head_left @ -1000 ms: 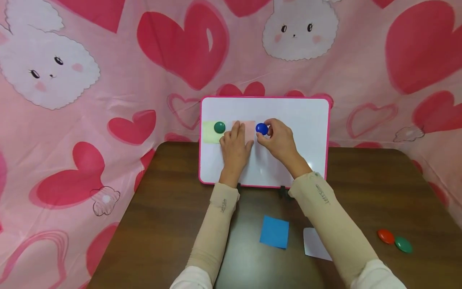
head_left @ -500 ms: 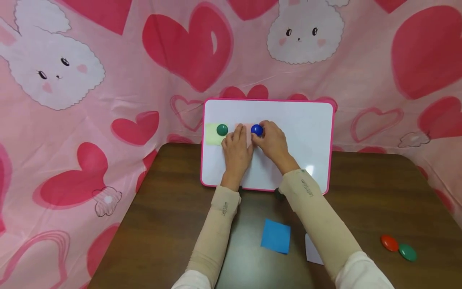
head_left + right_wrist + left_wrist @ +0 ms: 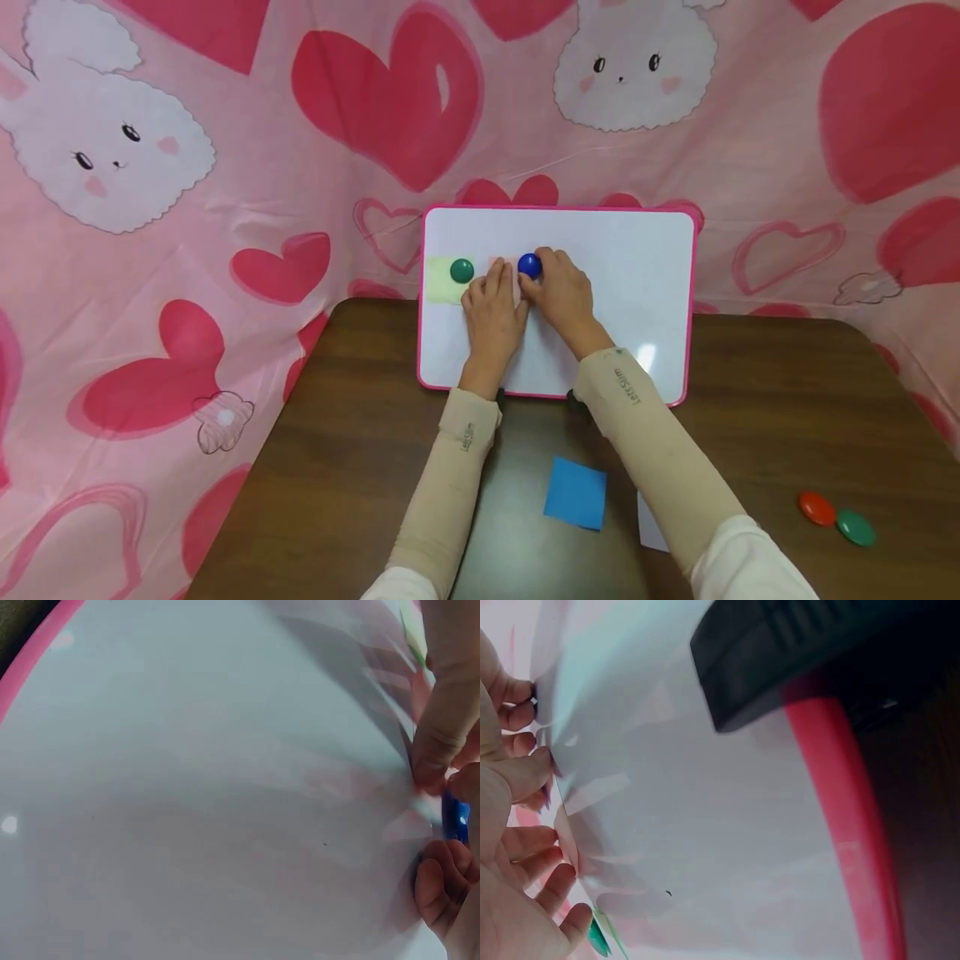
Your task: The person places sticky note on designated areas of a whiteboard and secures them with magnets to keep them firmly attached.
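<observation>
A pink-framed whiteboard (image 3: 600, 350) stands upright at the back of the table. My left hand (image 3: 492, 321) lies with straight fingers over a pink sticky note (image 3: 516, 287), pressing it to the board and covering most of it. Between thumb and fingers my right hand (image 3: 566, 292) pinches a round blue magnet (image 3: 529, 266), which overlaps the note's upper right edge in the head view. To the left, a green magnet (image 3: 462, 270) sits on a pale green sticky note (image 3: 442, 287) on the board. The right wrist view shows the blue magnet (image 3: 454, 817) close to the board surface.
On the table in front lie a blue sticky note (image 3: 575, 493) and a pale note (image 3: 651, 525) partly under the right forearm. A red magnet (image 3: 817, 508) and another green magnet (image 3: 856, 527) lie at the right. A black clip (image 3: 765, 660) grips the board's lower edge.
My right hand has moved left with the blue magnet, from beside the pink note to its upper right edge. My left hand stays on the note. The head view has shifted slightly.
</observation>
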`<state>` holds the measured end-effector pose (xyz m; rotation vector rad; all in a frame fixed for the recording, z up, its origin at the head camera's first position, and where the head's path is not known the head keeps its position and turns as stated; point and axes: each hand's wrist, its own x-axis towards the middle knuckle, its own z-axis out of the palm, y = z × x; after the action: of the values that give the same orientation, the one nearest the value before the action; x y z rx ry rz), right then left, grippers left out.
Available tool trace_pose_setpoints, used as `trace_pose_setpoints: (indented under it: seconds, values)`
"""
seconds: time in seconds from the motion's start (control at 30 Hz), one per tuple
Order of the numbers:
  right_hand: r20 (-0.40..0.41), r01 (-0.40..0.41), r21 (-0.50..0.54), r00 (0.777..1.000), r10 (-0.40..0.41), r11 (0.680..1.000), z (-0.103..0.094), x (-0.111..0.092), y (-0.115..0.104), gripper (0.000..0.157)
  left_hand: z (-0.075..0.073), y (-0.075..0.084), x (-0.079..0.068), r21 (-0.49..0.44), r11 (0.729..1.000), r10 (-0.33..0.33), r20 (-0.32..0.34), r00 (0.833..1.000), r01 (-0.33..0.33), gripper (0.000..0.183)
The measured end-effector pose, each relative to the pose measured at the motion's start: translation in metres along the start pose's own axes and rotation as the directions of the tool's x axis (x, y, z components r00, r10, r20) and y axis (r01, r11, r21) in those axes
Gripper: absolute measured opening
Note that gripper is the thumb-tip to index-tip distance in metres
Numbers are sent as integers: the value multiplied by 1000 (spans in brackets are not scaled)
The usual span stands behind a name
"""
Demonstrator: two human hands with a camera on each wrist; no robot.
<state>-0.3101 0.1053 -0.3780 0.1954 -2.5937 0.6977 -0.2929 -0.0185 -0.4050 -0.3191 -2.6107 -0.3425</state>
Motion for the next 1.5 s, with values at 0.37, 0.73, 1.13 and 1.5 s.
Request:
trace_pose_setpoints:
  seconds: [0.37,0.73,1.13,1.5]
  values:
    - [-36,-25,-58,999,23,998,-9,-13,10,54,9,11,-1,-49,998,46,21,999,-44,66]
    - [-153,24,225,988,11,974,-108,-68,22,25,-16,-18,1,-148,988,-14,115,993,31,69]
    - [206,-171,63,966,154,983,-157,-177,91,27,-83,-51,-63,-394,919,207,524,826,20,37]
    - [321,-340,-110,877,357,934,-138,-263,173,54,-72,-35,-143,-161,986,146,785,602,-30,64]
